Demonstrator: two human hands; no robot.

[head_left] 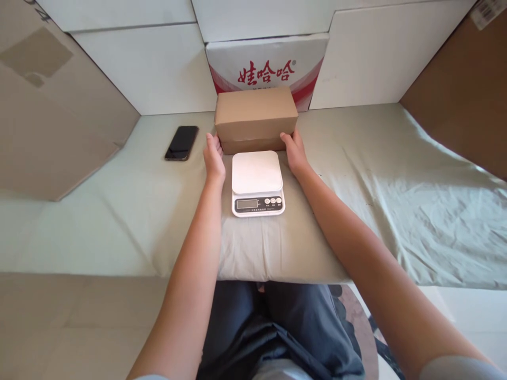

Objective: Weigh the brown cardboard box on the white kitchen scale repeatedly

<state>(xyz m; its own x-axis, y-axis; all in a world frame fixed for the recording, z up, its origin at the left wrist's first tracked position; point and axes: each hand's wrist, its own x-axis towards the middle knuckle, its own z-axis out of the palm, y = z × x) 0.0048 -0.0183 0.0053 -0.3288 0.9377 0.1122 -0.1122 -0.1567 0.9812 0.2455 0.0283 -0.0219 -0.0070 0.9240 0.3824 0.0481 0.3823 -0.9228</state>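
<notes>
A closed brown cardboard box (256, 129) is held between my two hands, just behind a white kitchen scale (257, 173). My left hand (214, 155) presses the box's left end, its thumb pointing up and the other fingers partly hidden behind the corner. At the right end, my right hand (293, 149) grips the lower corner with its thumb on the front face. Nothing lies on the scale's plate, and its small display looks blank. Whether the box rests on the cloth or is slightly raised, I cannot tell.
A dark smartphone (181, 142) lies on the pale green cloth (119, 211) to the left. White cartons, one with red lettering (267, 73), form a wall at the back. Large brown cartons stand at the left (59, 116) and right (463, 89).
</notes>
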